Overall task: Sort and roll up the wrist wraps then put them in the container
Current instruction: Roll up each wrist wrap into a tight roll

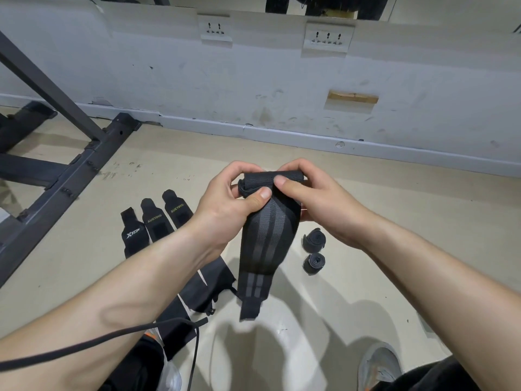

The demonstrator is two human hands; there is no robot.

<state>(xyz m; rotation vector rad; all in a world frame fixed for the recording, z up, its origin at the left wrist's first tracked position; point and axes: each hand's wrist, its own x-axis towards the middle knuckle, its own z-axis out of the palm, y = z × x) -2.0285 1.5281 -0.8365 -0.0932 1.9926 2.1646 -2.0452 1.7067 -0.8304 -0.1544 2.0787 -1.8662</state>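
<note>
Both hands, left (pixel 225 198) and right (pixel 318 198), pinch the wrap (pixel 267 238) at its top, thumbs pressing the roll tight while the tail hangs free to feed in.

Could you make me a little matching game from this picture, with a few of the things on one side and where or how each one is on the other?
Things:
1. striped wrap
2. two rolled wraps
3. three flat wraps
4. wall sockets

States or places:
A. lying unrolled side by side on the floor, printed ends showing
B. up on the white wall
C. held by both hands, top end rolled, the rest hanging down
D. already coiled, sitting on the floor below the right hand

Pairs: 1-C, 2-D, 3-A, 4-B
</note>
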